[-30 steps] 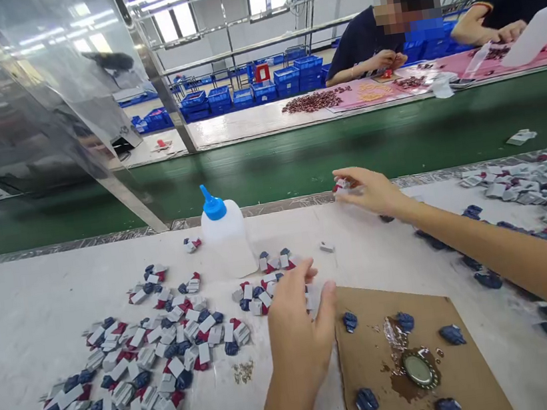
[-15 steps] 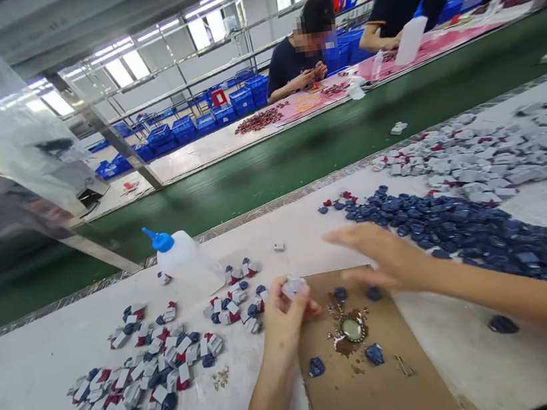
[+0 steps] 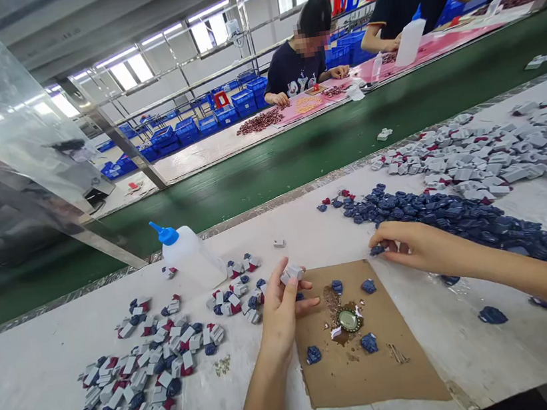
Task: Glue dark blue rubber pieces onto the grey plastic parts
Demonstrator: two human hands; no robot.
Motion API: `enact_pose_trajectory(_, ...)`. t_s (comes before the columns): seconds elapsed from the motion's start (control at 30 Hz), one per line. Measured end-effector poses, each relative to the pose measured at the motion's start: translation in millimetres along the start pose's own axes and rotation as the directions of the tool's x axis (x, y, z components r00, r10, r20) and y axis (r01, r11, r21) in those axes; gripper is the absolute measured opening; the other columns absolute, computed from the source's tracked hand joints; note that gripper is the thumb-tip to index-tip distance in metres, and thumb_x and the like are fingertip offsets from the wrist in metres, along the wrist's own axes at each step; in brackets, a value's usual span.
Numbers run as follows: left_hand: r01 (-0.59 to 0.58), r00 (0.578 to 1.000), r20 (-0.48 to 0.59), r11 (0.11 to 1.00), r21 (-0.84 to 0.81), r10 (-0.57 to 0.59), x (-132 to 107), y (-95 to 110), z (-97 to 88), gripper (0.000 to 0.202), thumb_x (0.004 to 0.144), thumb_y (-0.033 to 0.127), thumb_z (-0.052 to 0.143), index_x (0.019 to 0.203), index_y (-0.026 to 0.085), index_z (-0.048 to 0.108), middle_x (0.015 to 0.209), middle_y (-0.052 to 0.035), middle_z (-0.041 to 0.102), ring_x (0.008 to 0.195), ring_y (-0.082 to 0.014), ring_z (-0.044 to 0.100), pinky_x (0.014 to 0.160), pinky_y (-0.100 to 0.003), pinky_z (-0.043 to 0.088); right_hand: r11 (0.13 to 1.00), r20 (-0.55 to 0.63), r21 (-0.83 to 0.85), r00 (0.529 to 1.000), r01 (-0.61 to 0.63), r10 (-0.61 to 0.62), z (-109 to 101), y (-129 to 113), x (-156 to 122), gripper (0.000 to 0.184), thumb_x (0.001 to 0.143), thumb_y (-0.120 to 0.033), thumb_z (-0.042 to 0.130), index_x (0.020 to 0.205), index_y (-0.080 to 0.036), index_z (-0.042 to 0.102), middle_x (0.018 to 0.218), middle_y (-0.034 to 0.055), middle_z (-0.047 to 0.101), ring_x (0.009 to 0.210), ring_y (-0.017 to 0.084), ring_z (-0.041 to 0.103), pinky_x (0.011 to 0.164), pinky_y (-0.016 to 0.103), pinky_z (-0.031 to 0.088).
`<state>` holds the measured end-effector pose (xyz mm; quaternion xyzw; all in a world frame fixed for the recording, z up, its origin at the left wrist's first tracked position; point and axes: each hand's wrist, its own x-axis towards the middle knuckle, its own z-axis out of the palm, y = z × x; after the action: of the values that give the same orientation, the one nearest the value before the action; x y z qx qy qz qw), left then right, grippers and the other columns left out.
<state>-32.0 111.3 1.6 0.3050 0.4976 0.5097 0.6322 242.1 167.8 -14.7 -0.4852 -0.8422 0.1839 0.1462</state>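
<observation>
My left hand (image 3: 280, 308) pinches a small grey and white part (image 3: 291, 273) between thumb and fingers, above the left edge of a brown cardboard sheet (image 3: 375, 366). My right hand (image 3: 417, 246) pinches a small blue piece (image 3: 377, 250) at the near edge of a big pile of blue pieces (image 3: 461, 217). On the cardboard lie a metal bottle cap (image 3: 348, 319) in a brown glue stain and several blue pieces. A pile of assembled grey, blue and red parts (image 3: 149, 369) spreads left of my left hand.
A squeeze bottle with a blue tip (image 3: 186, 253) leans on the white table behind the left pile. Grey parts (image 3: 493, 149) heap at the far right. A green conveyor belt (image 3: 297, 155) runs beyond the table edge. Other people work at a bench behind it.
My right hand has come from above the cardboard to the edge of the blue pile and closed on a blue piece. My left hand has stayed shut on the grey part.
</observation>
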Motion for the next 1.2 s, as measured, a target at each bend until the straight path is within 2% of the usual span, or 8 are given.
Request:
enact_pose_trajectory(0.13, -0.059, 0.995, -0.076, 0.997, 0.039, 0.062, 1, 3, -2.8, 0.071, 0.065, 0.035, 0.079, 0.127, 0.018, 0.051, 0.093, -0.0052, 0.062, 0.076, -0.0120, 0.059, 0.061, -0.023, 0.057, 0.968, 0.083, 0.252, 0.996, -0.007, -0.014, -3, -33, 5, 0.023, 0.086, -0.036, 0.046, 0.091, -0.020, 0.061, 0.094, 0.0078, 0.065, 0.080, 0.019, 0.062, 0.066, 0.031, 0.051)
enact_pose_trajectory(0.27, -0.077, 0.996, -0.029, 0.996, 0.053, 0.079, 1, 7, -4.6, 0.043, 0.064, 0.034, 0.078, 0.101, 0.017, 0.064, 0.083, -0.0014, 0.059, 0.073, -0.0106, 0.055, 0.060, -0.021, 0.055, 0.927, 0.241, 0.376, 0.966, -0.008, -0.089, -4, -64, 2, 0.023, 0.087, -0.033, 0.049, 0.098, -0.022, 0.065, 0.091, 0.0044, 0.070, 0.076, 0.018, 0.065, 0.065, 0.029, 0.052)
enact_pose_trajectory(0.37, -0.034, 0.999, 0.019, 0.999, -0.010, 0.034, -2, 9, -3.7, 0.029, 0.070, 0.035, 0.069, 0.093, 0.017, 0.061, 0.068, 0.0030, 0.052, 0.064, -0.0097, 0.051, 0.053, -0.019, 0.051, 0.918, 0.288, 0.392, 0.939, 0.063, -0.187, 2, -79, -5, 0.025, 0.087, -0.029, 0.047, 0.103, -0.024, 0.066, 0.091, 0.0037, 0.070, 0.075, 0.018, 0.065, 0.060, 0.027, 0.050)
enact_pose_trajectory(0.57, 0.057, 0.991, 0.125, 0.998, -0.035, -0.052, -6, 14, -3.1, 0.031, 0.078, 0.040, 0.056, 0.102, 0.023, 0.047, 0.064, 0.0061, 0.052, 0.040, -0.0035, 0.040, 0.040, -0.014, 0.029, 0.949, 0.140, 0.271, 0.968, 0.163, -0.207, 35, -83, -15, 0.019, 0.090, -0.025, 0.043, 0.102, -0.022, 0.058, 0.072, 0.0016, 0.065, 0.059, 0.016, 0.060, 0.053, 0.026, 0.043)
enact_pose_trajectory(0.73, 0.104, 0.974, 0.219, 0.976, -0.192, -0.061, -5, 16, -6.1, 0.032, 0.084, 0.047, 0.046, 0.100, 0.020, 0.051, 0.066, 0.0044, 0.048, 0.044, -0.0034, 0.036, 0.040, -0.014, 0.025, 0.960, 0.149, 0.097, 0.950, 0.262, -0.275, 50, -79, -16, 0.016, 0.092, -0.022, 0.036, 0.088, -0.023, 0.052, 0.078, 0.0034, 0.063, 0.065, 0.017, 0.060, 0.054, 0.027, 0.041)
enact_pose_trajectory(0.9, 0.013, 0.989, 0.148, 0.981, -0.195, 0.016, -5, 14, -5.4, 0.030, 0.079, 0.037, 0.062, 0.105, 0.022, 0.056, 0.082, 0.0004, 0.059, 0.059, -0.0074, 0.052, 0.044, -0.015, 0.040, 0.948, 0.156, 0.245, 0.957, 0.202, -0.244, 33, -86, -6, 0.013, 0.091, -0.027, 0.042, 0.090, -0.022, 0.054, 0.070, 0.0010, 0.063, 0.057, 0.014, 0.058, 0.050, 0.025, 0.040)
enact_pose_trajectory(1.03, -0.013, 0.996, 0.085, 0.992, -0.127, 0.024, -4, 12, -2.2, 0.054, 0.066, 0.029, 0.078, 0.115, 0.023, 0.056, 0.087, -0.0002, 0.066, 0.079, -0.0142, 0.066, 0.062, -0.021, 0.053, 0.891, -0.062, 0.449, 0.997, 0.070, -0.047, 7, -98, 10, 0.022, 0.086, -0.043, 0.054, 0.086, -0.021, 0.057, 0.064, 0.0007, 0.061, 0.055, 0.014, 0.058, 0.049, 0.025, 0.045)
enact_pose_trajectory(1.2, 0.038, 0.999, 0.025, 0.991, -0.126, -0.035, -3, 8, 0.5, 0.043, 0.053, 0.026, 0.086, 0.089, 0.014, 0.067, 0.080, -0.0046, 0.073, 0.073, -0.0157, 0.069, 0.062, -0.022, 0.053, 0.821, -0.195, 0.561, 0.981, 0.105, 0.008, -8, -112, 26, 0.023, 0.080, -0.043, 0.061, 0.083, -0.021, 0.057, 0.070, 0.0030, 0.064, 0.060, 0.015, 0.061, 0.050, 0.024, 0.049)
